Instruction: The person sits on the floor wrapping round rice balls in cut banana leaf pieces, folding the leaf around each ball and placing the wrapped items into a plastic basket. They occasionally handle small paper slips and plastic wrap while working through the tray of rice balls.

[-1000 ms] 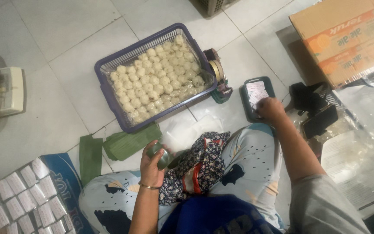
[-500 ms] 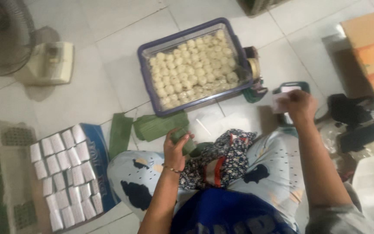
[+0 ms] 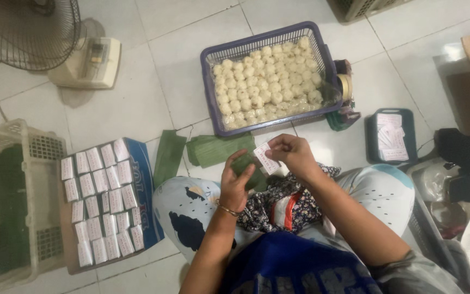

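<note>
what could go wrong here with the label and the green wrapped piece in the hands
1. The right hand pinches the small white label only by an edge, so it might slip or go onto the green wrapped piece crooked.
2. The left hand holds that piece above the lap, not over the floor; if dropped, it may roll into the patterned cloth.
3. The tape dispenser sits behind the purple basket, so a reach for it might knock the basket.

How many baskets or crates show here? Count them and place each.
3: a purple plastic basket of pale round cakes at top centre, a white plastic crate of green parcels at far left, and a dark crate corner at the top edge.
</note>
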`<act>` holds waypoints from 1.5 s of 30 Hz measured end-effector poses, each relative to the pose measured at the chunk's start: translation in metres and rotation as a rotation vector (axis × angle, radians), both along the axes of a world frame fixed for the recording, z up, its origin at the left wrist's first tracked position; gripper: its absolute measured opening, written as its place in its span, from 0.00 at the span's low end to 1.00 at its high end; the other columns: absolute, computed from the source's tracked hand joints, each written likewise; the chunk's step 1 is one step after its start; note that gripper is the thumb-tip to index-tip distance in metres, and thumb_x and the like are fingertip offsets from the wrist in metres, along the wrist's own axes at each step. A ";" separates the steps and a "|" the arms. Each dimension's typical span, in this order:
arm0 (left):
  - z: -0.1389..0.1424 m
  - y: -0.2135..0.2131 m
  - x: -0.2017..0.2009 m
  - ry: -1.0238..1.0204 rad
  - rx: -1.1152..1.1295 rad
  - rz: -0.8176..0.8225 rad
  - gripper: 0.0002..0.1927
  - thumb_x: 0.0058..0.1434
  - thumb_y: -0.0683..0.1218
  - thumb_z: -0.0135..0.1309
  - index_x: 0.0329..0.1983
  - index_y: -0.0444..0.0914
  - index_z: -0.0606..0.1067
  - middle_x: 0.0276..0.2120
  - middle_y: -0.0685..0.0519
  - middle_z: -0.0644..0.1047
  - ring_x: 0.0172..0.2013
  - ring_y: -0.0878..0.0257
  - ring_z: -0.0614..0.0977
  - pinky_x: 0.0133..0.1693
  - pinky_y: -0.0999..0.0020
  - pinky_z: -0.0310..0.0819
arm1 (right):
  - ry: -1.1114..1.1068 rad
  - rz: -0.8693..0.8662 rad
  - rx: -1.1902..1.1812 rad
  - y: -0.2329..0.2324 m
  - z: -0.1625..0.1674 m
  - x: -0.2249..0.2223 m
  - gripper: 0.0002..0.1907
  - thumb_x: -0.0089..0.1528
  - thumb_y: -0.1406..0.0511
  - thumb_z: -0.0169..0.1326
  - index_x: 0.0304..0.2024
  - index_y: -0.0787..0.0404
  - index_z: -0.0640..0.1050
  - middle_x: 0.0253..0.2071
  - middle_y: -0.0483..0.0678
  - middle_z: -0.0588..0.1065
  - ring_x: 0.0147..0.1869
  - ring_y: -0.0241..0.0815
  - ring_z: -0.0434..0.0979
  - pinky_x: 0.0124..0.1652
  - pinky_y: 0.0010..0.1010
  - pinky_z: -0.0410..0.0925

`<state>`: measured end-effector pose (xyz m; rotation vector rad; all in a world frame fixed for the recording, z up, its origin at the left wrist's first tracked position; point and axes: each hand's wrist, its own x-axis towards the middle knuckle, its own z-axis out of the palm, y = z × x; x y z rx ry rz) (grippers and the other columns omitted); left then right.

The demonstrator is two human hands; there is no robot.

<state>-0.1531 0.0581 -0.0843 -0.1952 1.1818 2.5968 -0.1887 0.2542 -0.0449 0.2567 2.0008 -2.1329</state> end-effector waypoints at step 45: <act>-0.011 0.063 0.002 -0.309 -0.122 -0.004 0.15 0.59 0.50 0.62 0.45 0.42 0.73 0.40 0.54 0.77 0.38 0.60 0.81 0.29 0.65 0.81 | -0.300 -0.391 0.147 0.241 -0.107 -0.057 0.15 0.65 0.62 0.58 0.48 0.66 0.79 0.40 0.53 0.79 0.36 0.41 0.82 0.36 0.33 0.77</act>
